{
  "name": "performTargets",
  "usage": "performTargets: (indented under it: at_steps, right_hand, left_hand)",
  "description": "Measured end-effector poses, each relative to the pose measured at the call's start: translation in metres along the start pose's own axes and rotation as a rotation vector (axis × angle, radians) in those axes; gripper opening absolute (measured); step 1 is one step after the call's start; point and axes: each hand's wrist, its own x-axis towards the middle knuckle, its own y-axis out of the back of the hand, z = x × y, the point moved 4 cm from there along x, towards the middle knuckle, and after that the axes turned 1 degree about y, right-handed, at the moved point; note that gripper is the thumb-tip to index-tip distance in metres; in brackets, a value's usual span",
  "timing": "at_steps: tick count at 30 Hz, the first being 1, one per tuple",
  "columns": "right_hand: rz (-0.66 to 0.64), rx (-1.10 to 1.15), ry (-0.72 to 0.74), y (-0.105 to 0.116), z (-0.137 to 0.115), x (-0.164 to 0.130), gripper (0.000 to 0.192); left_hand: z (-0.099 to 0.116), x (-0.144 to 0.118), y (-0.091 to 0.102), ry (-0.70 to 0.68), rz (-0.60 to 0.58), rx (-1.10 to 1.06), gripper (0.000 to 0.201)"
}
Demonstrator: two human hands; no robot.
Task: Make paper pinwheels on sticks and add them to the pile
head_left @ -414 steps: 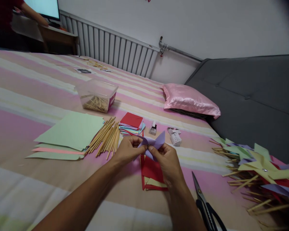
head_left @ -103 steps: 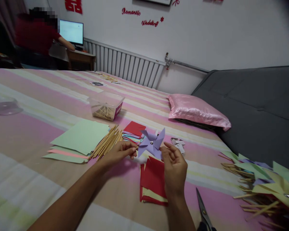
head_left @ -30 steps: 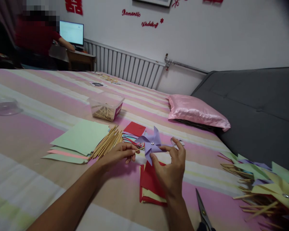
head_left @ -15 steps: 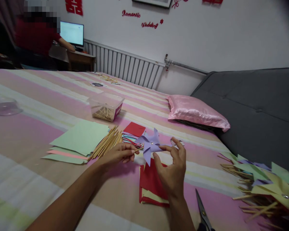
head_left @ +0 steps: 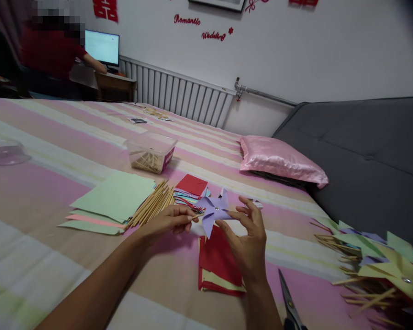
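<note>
A: Type of place?
B: Home bedroom, in use as a craft spot.
A: Evidence?
B: Bed [head_left: 37, 151] with striped pink sheet filling the view; satin pillow [head_left: 282, 160] at 1 o'clock; grey padded headboard [head_left: 365, 156] at 3 o'clock.
A: Walls?
B: White radiator [head_left: 179, 96] at 12 o'clock; red "Romantic Wedding" lettering [head_left: 203, 26] above it.
A: Else?
B: Desk [head_left: 115, 85] with lit monitor [head_left: 102, 47] at 11 o'clock, a person [head_left: 50, 55] seated there.
</note>
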Motion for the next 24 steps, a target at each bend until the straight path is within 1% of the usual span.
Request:
performTargets:
  at_steps: [10, 17, 19, 22, 24]
  right_hand:
    - [-0.073, -0.007, -0.068, -0.0026, 0.0026, -0.0005, 0.011]
    - [-0.110, -0.005, -0.119, -0.0041, 0.0048, -0.0006, 0.009]
    - [-0.109, -0.011, -0.118, -0.0037, 0.0041, -0.0002, 0.008]
    - [-0.071, -0.038, -0.110, -0.0021, 0.0025, 0.0006, 0.008]
    - [-0.027, -0.027, -0.128, -0.0013, 0.0026, 0.0003, 0.019]
  left_hand:
    - [0.0005, -0.0005, -0.0004, 0.002, -0.032, 0.030, 0.022]
    - [0.0001, -0.0019, 0.0000, -0.006, -0.007, 0.052, 0.022]
    - [-0.0001, -0.0017, 0.0001, -0.009, -0.003, 0.062, 0.022]
    - [-0.0005, -0.0001, 0.0017, -0.024, 0.011, 0.064, 0.022]
    - [-0.0009, 0.0013, 0.0034, -0.039, 0.020, 0.063, 0.023]
